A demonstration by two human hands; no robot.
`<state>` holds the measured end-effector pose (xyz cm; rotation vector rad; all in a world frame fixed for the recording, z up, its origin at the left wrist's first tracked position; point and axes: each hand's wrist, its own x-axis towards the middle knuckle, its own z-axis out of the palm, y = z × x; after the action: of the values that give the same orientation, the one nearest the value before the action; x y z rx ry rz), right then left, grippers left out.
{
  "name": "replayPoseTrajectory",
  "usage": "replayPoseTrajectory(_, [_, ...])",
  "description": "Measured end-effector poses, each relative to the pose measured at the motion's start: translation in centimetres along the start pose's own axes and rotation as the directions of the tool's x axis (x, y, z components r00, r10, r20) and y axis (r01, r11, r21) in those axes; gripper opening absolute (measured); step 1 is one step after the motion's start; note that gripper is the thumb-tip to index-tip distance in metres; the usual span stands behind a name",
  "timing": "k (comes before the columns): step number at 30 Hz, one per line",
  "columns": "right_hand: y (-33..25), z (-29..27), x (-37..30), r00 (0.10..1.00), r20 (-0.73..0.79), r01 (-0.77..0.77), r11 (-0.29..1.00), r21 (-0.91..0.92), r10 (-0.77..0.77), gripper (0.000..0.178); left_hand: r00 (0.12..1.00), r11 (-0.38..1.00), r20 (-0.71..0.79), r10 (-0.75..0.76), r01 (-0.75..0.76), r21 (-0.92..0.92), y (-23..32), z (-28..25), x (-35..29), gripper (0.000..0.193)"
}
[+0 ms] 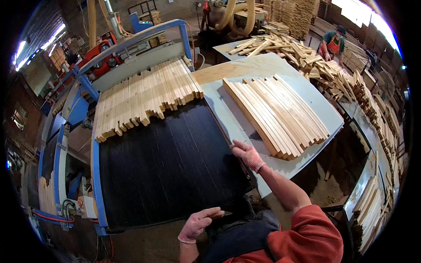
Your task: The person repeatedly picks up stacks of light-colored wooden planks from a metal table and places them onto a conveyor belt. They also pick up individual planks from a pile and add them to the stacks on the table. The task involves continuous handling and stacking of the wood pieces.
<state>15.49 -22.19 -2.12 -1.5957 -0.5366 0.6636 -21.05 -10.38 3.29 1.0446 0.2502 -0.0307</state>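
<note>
My left hand (198, 226), in a pale pink glove, hovers by the near edge of a black conveyor belt (171, 162). Its fingers are stretched out and it holds nothing. My right hand (248, 155), gloved alike, is at the belt's right edge, beside the pale table; its fingers point left and nothing shows in them. Whether it touches the edge I cannot tell. A row of light wooden strips (144, 96) lies side by side across the far part of the belt, their near ends uneven. To the right, a slanted batch of wooden strips (278, 114) rests on the pale table (324, 98).
A blue machine frame (131, 41) spans the belt's far end. Behind the table lies a jumbled heap of wood pieces (302, 55). A co-worker (334, 46) in an orange apron stands beyond it. Stacked timber (289, 17) rises at the back. More strips (368, 210) lie at the far right.
</note>
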Motion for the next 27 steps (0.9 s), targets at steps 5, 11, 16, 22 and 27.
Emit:
replayPoseTrajectory(5, [0.6, -2.5, -10.0, 0.945, 0.246, -0.289, 0.901, 0.323, 0.215, 0.066, 0.967, 0.981, 0.163, -0.195, 0.191, 0.041, -1.3, 2.8, 3.9, 0.058])
replayPoseTrajectory(11, [3.6, -6.9, -20.0, 0.74, 0.614, -0.435, 0.892, 0.125, 0.275, 0.066, 0.915, 0.956, 0.276, -0.294, 0.283, 0.081, -3.1, 5.7, 8.5, 0.059])
replayPoseTrajectory(16, [6.8, -14.1, -23.6, 0.723, 0.481, -0.54, 0.84, -0.056, 0.497, 0.069, 0.888, 0.93, 0.311, -0.338, 0.265, 0.254, -5.1, 11.1, 13.0, 0.059])
replayPoseTrajectory(22, [9.7, -25.3, -26.7, 0.858, 0.25, -0.476, 0.877, 0.057, 0.449, 0.071, 0.996, 0.998, 0.068, -0.066, 0.065, 0.014, -7.9, 18.3, 19.3, 0.051])
replayPoseTrajectory(27, [13.8, -35.8, -28.8, 0.887, 0.011, -0.44, 0.85, -0.29, 0.462, 0.075, 0.957, 0.99, 0.255, -0.139, 0.144, -0.002, -12.7, 26.3, 25.0, 0.05])
